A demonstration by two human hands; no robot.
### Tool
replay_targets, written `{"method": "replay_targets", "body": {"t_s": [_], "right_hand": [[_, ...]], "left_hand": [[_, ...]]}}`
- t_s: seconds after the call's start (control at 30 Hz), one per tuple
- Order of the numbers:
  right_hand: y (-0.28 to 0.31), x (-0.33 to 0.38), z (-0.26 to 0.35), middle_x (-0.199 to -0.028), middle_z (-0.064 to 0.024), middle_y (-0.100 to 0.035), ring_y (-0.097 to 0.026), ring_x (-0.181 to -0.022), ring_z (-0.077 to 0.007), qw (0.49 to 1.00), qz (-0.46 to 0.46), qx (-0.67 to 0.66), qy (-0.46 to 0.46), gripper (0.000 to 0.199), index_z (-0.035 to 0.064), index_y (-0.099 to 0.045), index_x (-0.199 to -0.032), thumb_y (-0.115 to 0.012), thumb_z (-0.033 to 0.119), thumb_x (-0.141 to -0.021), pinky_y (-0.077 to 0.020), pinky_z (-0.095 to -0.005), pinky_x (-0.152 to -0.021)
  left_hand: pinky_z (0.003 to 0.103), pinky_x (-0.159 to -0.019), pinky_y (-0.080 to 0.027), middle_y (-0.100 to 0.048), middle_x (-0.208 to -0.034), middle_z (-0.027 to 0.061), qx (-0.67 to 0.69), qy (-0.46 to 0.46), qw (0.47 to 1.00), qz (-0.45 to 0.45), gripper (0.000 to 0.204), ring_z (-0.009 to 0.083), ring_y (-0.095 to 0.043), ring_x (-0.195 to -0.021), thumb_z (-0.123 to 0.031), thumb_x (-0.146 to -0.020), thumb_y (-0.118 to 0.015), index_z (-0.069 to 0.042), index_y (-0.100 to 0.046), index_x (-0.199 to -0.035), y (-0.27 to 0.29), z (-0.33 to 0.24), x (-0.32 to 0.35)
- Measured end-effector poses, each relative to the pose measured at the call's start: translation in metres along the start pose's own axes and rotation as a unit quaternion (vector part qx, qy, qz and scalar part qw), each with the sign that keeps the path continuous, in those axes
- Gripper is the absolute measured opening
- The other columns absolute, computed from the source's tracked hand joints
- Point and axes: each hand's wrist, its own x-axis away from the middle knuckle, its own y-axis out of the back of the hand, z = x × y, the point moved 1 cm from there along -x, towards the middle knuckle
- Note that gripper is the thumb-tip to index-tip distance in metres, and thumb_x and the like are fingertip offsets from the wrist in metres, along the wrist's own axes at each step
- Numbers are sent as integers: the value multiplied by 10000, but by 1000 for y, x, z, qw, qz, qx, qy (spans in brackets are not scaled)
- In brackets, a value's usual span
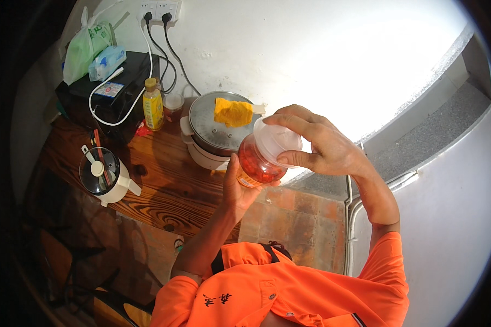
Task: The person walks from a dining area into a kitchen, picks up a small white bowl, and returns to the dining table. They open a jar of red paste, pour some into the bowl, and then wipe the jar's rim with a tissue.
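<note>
A clear jar [261, 163] with red chopped contents is held up in front of me, tilted. My left hand [240, 188] wraps round its lower part from the left and below. From the right, my right hand [319, 139] grips a translucent white plastic lid [275, 140] at the mouth of the jar, fingers over the far edge and thumb on the near edge. Whether the lid is seated on the jar or merely resting against it, I cannot tell. Just behind the jar stands a round electric pot [207, 131] with a glass lid and a yellow cloth [233, 112] on top.
The wooden table [163, 191] carries a small cream pot [108, 175] with chopsticks and a spoon on its lid, a yellow bottle [153, 106], a small cup [173, 106] and a black box [112, 90] topped with bags. Cords run to a wall socket [159, 10]. White pipes [352, 218] edge the right wall.
</note>
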Motion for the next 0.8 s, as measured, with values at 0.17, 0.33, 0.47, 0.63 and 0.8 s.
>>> {"method": "replay_targets", "body": {"t_s": [0.17, 0.33, 0.47, 0.63, 0.8], "right_hand": [[10, -3, -8, -1257, -144, -533, -496, -1177, -331, 992, 35, -28, 115, 589, 53, -568, -1220, -753, 95, -663, -408, -424, -997], [18, -6, -10, -1217, -114, -585, -534, -1147, -308, 984, 44, -87, 148, 530, 63, -669, -1095, -782, 131, -582, -419, -466, -979], [17, -6, -14, -1221, -122, -584, -537, -1149, -306, 983, 40, -124, 133, 552, 64, -677, -1093, -787, 99, -553, -413, -457, -988], [18, -6, -23, -1224, -142, -578, -533, -1154, -285, 962, 17, -253, 100, 538, 41, -658, -1118, -787, 88, -599, -408, -435, -993], [17, -6, -33, -1224, -132, -579, -541, -1145, -239, 919, 2, -388, 72, 557, -8, -601, -1190, -771, 71, -665, -425, -381, -984]], "left_hand": [[459, -661, -552, -503, -1284, 140, 23, 16, 1000, -6, 836, 350, -574, -1073, -708, -803, -479, -116, -349, -1379, 4, 4, 1], [504, -765, -549, -477, -1315, 122, 63, 34, 997, 34, 787, 314, -529, -1153, -650, -825, -526, -109, -361, -1372, 7, 1, 1], [493, -756, -551, -489, -1297, 124, 60, 22, 998, 29, 782, 317, -538, -1137, -651, -828, -520, -105, -365, -1366, 8, -3, 2], [488, -753, -536, -489, -1307, 114, 60, 23, 998, 0, 800, 311, -526, -1152, -686, -822, -493, -120, -366, -1374, 10, -4, 2], [437, -620, -488, -511, -1262, 121, 41, 2, 999, -21, 825, 313, -559, -1044, -714, -772, -518, -156, -377, -1363, -7, -8, 4]]}}
